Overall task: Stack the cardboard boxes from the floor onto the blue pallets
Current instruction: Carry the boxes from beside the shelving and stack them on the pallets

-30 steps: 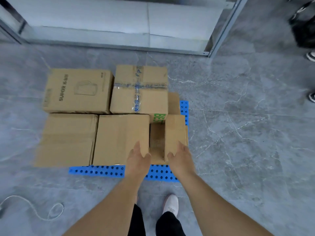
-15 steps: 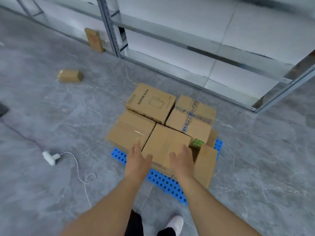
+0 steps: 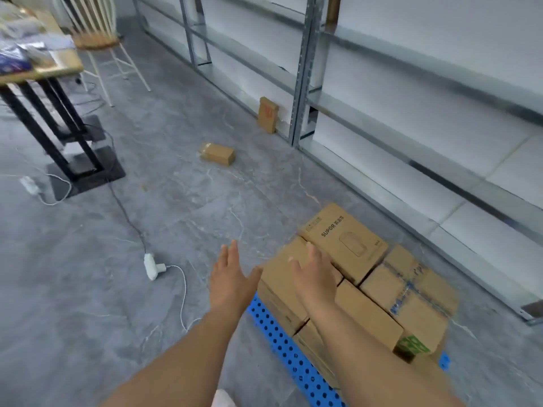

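Note:
Several cardboard boxes, one printed SUPOR (image 3: 343, 240), stand packed together on a blue perforated pallet (image 3: 289, 352) at the lower right. My left hand (image 3: 230, 282) hovers open over the floor just left of the stack, holding nothing. My right hand (image 3: 314, 277) is open above the nearest box top, fingers spread. A small cardboard box (image 3: 217, 154) lies on the grey floor further off. A thin upright box (image 3: 268, 114) leans against the shelving post.
Metal shelving (image 3: 302, 71) runs along the right wall. A black-legged table (image 3: 44, 69) and a white chair (image 3: 100, 39) stand at the far left. A white power adapter (image 3: 151, 267) with cables lies on the floor to my left.
The view has swung left, away from the pallet toward the floor boxes. Both hands have lifted off the stacked boxes and now hang open in the air.

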Motion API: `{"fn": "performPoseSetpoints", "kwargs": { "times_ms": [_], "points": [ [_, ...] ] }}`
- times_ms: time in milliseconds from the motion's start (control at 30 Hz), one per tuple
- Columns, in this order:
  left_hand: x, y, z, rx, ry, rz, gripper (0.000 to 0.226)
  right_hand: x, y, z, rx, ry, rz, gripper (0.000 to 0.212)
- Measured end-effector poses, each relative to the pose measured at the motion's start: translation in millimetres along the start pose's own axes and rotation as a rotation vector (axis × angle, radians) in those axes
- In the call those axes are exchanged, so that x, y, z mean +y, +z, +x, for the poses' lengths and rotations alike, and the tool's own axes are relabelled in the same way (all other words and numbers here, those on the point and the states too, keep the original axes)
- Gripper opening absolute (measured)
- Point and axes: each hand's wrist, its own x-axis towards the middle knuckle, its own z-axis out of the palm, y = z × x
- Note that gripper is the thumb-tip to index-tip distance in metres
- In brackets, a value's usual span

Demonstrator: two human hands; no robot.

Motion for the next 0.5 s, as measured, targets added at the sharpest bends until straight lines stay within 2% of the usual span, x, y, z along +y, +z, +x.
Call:
{"fn": "performPoseSetpoints", "kwargs": {
  "times_ms": [267,500],
  "points": [
    [-54,-83,70,0.163,-0.050,0.003,0.083,-114,61,35,-0.056,-0.140,0.009,0.059],
    [-76,-102,116,0.177,-0.155,-0.013,0.084,-163,101,74,-0.107,-0.193,-0.010,0.059]
  ]
}}
